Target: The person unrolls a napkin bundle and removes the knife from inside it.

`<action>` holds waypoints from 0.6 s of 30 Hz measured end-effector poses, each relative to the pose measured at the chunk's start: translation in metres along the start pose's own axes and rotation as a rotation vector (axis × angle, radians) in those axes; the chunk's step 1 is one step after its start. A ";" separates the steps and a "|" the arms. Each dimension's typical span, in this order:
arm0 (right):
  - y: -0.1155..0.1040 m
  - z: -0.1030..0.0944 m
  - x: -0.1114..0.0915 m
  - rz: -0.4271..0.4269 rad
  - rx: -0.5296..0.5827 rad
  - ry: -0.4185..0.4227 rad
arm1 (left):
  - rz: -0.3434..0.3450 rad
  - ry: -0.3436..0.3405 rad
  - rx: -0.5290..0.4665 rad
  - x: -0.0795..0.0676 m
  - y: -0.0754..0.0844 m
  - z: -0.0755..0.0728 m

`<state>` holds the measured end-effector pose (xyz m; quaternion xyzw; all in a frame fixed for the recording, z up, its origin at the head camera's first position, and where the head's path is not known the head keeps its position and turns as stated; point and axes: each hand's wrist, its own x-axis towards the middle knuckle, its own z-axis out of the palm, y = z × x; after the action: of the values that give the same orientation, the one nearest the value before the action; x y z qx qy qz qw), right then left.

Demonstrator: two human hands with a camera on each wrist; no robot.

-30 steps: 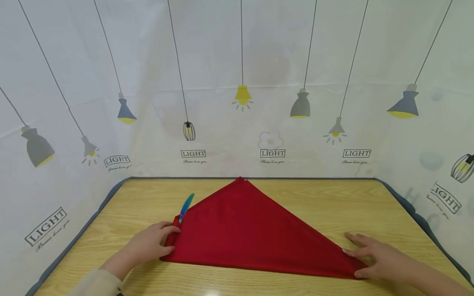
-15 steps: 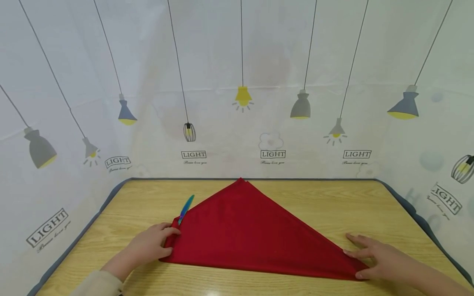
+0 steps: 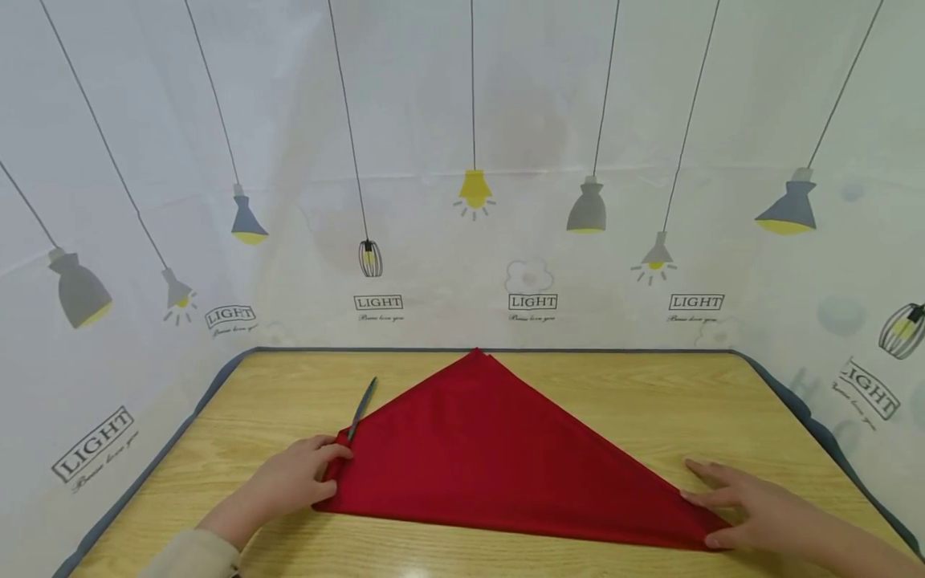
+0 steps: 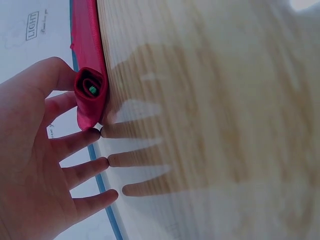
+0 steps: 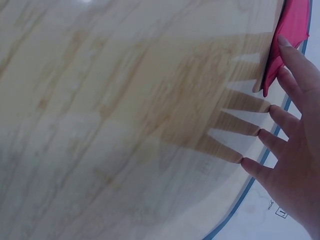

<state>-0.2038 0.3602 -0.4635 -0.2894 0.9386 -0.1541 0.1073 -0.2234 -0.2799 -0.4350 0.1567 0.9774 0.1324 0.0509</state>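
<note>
Lamp-print backdrop (image 3: 415,104): rises behind the work and along both sides.

Wood-grain tabletop (image 3: 289,385): bears the work; shiny enough to mirror spread fingers in both wrist views.

Red napkin (image 3: 506,457): lies on the tabletop as a broad folded triangle, with the peak toward the backdrop and the long edge toward the camera. Spans from the left hand (image 3: 292,475) to the right hand (image 3: 759,510). Seems to be in an early stage of rolling, wound from the left corner around a table knife (image 3: 364,407).

Flat stretch of napkin: makes up most of the triangle. Probably calls next for turning the roll onward to the right, with even pressure along it and a light hold at the far corner; may skew or loosen if pushed harder at one end.

Left hand: holds the rolled end between thumb and forefinger, curled around the cloth; reaches down toward the tabletop with the remaining fingers, fanned apart.

Right hand: spreads wide, with fingers fairly straight; touches the right corner at thumb and forefinger. Cannot tell how firmly.

Table knife: sticks out beyond the far end of the roll, just past the left fingertips, slim and nearly edge-on.

Rolled end (image 4: 91,111): shows a loose coil to the left wrist camera, open at the centre.

Green tip (image 4: 93,90): sits inside the coil; possibly belongs to the knife.
</note>
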 end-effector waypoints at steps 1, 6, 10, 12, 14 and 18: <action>0.000 0.000 -0.001 -0.001 -0.002 -0.001 | 0.004 0.001 0.002 0.000 0.000 0.000; 0.002 -0.001 -0.003 -0.021 -0.003 0.007 | 0.007 0.000 0.005 0.000 0.000 0.000; 0.001 -0.002 -0.004 0.002 0.009 -0.009 | 0.006 0.002 -0.006 0.000 0.000 0.001; 0.001 -0.002 -0.004 0.006 0.014 -0.017 | 0.012 0.003 -0.002 -0.001 -0.001 0.001; 0.001 -0.003 -0.005 0.011 0.017 -0.023 | 0.020 0.008 0.010 -0.001 -0.001 0.002; 0.001 -0.005 -0.006 0.017 0.022 -0.029 | 0.027 0.021 0.039 -0.001 0.000 0.002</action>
<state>-0.2007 0.3653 -0.4587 -0.2826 0.9376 -0.1596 0.1252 -0.2220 -0.2800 -0.4373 0.1694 0.9781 0.1159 0.0359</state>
